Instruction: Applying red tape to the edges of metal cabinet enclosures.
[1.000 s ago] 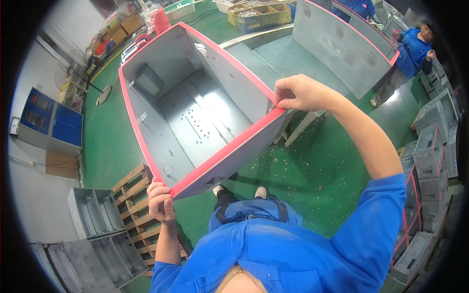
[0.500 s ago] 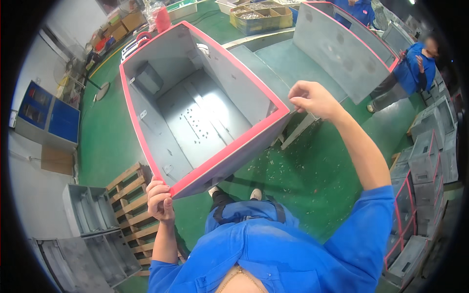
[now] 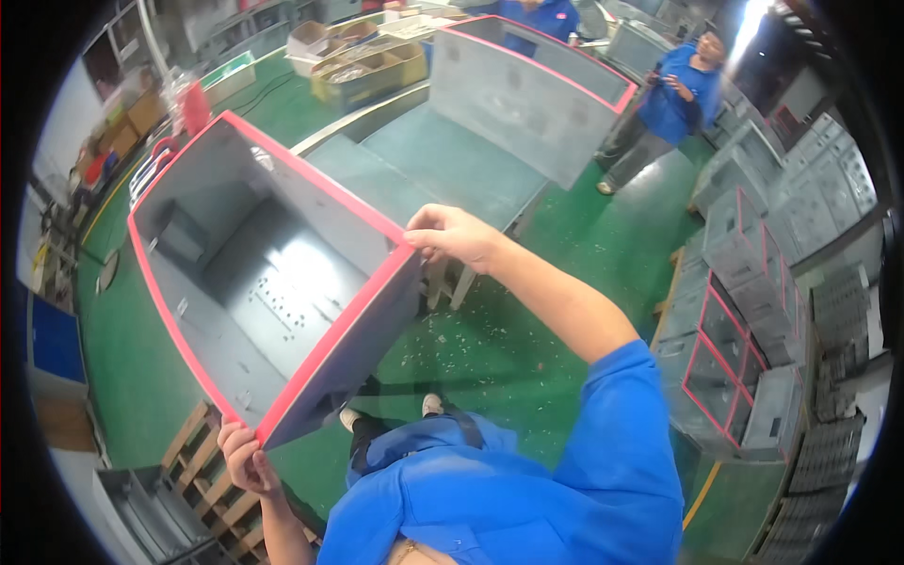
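Note:
A large grey metal cabinet shell [image 3: 363, 339], open side up, tilts in front of me to the left. Pink-red edging [image 3: 330, 337] runs round its rim, and a cluster of small dark holes shows in its inner panel. My left hand [image 3: 247, 459] grips the rim at the near left corner, fingers curled over the edging. At the right corner, my right hand [image 3: 454, 237] pinches the edging between thumb and bent fingers. The cabinet's underside is hidden from view.
A grey worktable [image 3: 414, 151] stands beyond, bearing another pink-edged cabinet [image 3: 523, 104]. Parts bins [image 3: 367, 80] sit behind it. A person in blue [image 3: 678, 94] stands at the far right. Stacked cabinets [image 3: 716, 348] line the right; a wooden pallet [image 3: 212, 471] lies at lower left.
My right hand has gone from hovering beside the right corner to pinching its edging. My left hand keeps its corner. The view has swung right, shifting everything leftward in the picture.

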{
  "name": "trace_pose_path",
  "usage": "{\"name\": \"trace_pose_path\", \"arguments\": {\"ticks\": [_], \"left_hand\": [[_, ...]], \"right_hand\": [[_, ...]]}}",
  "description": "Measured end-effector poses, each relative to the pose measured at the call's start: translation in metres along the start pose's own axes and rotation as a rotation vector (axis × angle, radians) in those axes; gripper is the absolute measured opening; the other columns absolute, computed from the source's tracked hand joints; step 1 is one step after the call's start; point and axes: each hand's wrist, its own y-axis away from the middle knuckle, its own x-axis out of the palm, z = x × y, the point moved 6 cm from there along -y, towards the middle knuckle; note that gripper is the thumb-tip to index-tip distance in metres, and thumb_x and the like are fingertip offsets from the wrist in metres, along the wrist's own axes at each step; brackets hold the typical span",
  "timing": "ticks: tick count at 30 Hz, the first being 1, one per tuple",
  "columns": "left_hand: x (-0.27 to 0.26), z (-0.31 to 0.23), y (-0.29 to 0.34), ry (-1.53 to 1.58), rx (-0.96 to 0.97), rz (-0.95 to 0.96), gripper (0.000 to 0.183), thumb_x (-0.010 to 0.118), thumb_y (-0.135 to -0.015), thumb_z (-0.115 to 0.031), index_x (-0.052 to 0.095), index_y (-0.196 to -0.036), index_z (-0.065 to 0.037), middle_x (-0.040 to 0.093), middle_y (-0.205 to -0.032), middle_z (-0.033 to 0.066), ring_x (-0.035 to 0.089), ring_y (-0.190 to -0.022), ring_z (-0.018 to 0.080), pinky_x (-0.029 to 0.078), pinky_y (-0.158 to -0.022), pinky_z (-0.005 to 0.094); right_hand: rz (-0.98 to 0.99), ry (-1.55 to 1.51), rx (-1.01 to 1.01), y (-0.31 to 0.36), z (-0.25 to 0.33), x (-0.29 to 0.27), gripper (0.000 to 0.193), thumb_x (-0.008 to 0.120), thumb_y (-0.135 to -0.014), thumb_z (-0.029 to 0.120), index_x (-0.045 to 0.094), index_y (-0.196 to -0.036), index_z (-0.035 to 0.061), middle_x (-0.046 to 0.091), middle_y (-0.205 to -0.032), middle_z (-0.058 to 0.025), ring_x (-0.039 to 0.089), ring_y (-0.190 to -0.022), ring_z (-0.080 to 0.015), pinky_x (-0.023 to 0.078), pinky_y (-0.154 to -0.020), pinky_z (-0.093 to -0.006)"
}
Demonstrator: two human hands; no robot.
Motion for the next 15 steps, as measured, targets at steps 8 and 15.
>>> {"name": "trace_pose_path", "arguments": {"ticks": [8, 15], "left_hand": [[0.006, -0.003, -0.007, -0.038, 0.061, 0.062, 0.018, 0.051, -0.085, -0.021, 0.051, -0.085, -0.003, 0.053, -0.087, 0.0125, 0.048, -0.088, 0.0306, 0.035, -0.089, 0.0525], [-0.001, 0.003, -0.008, -0.097, 0.234, 0.219, 0.026, 0.052, -0.083, -0.029, 0.052, -0.094, -0.006, 0.053, -0.093, 0.0123, 0.050, -0.088, 0.0303, 0.039, -0.084, 0.0499]], "right_hand": [[-0.049, -0.081, -0.005, 0.010, -0.001, -0.004, 0.025, 0.062, -0.077, 0.023, 0.052, -0.091, 0.0047, 0.053, -0.082, -0.0029, 0.050, -0.070, -0.0096, 0.044, -0.063, -0.0239], [-0.168, -0.095, -0.037, 0.013, -0.003, 0.003, 0.020, 0.059, -0.079, 0.023, 0.053, -0.090, 0.0068, 0.054, -0.083, -0.0018, 0.050, -0.072, -0.0090, 0.044, -0.065, -0.0250]]}}
